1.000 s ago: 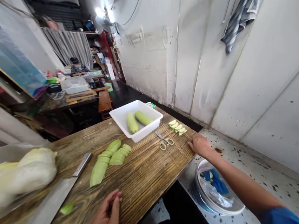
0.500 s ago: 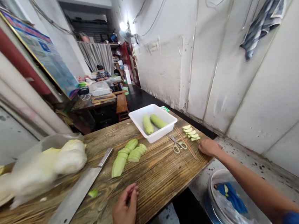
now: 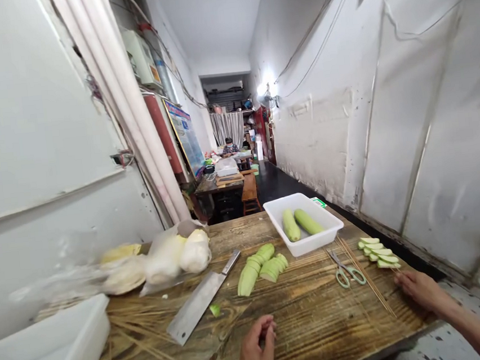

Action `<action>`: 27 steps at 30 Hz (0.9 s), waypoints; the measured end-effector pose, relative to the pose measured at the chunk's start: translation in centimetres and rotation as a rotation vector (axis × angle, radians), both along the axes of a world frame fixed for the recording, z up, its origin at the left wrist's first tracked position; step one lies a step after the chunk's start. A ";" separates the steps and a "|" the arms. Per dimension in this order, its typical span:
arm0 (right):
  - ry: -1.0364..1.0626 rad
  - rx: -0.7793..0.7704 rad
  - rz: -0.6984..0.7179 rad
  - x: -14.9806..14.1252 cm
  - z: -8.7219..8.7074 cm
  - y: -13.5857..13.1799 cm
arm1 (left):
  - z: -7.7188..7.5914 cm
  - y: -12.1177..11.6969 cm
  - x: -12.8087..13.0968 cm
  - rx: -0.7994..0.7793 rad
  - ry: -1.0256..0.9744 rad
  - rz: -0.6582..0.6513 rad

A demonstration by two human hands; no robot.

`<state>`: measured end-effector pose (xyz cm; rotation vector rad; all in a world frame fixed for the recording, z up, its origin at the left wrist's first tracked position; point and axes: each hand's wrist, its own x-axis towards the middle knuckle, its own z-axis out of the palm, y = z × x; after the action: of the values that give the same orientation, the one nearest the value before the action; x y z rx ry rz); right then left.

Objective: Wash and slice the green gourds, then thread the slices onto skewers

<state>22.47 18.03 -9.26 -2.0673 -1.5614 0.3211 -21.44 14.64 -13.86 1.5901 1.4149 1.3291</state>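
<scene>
On the right side of the table, my right hand is closed at the near end of the skewered green squash slices, fingers on the thin wooden skewer. My left hand rests low at the table's front with its fingers loosely curled and nothing visible in them. Beyond it lie sliced pieces of light green squash and a shorter sliced piece. To their left is a cleaver. Scissors with green handles and several bare skewers lie between my hands.
A white tray holding two whole squashes stands at the back. White-wrapped vegetables and loose skewers lie left, beside another white tub. A person sits far off at another table. A wall runs along the right.
The view has swung left and up, so the table things appear further right and the left tub shows. Both hands stay in nearly the same places on the table.
</scene>
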 end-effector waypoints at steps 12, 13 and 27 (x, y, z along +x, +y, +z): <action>-0.026 0.091 0.035 1.0 0.5 -2.8 | -0.2 0.4 0.6 0.045 -0.076 0.018; -0.016 0.103 0.051 0.0 1.5 -3.3 | -0.1 0.2 0.7 0.055 -0.087 0.025; 0.272 -0.069 0.786 -24.8 9.4 -1.0 | 3.5 -5.0 -12.5 0.302 0.369 0.480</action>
<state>-2.34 17.04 0.10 -1.2867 -2.1310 0.8971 -33.89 9.63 -10.32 1.8334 1.9908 1.6404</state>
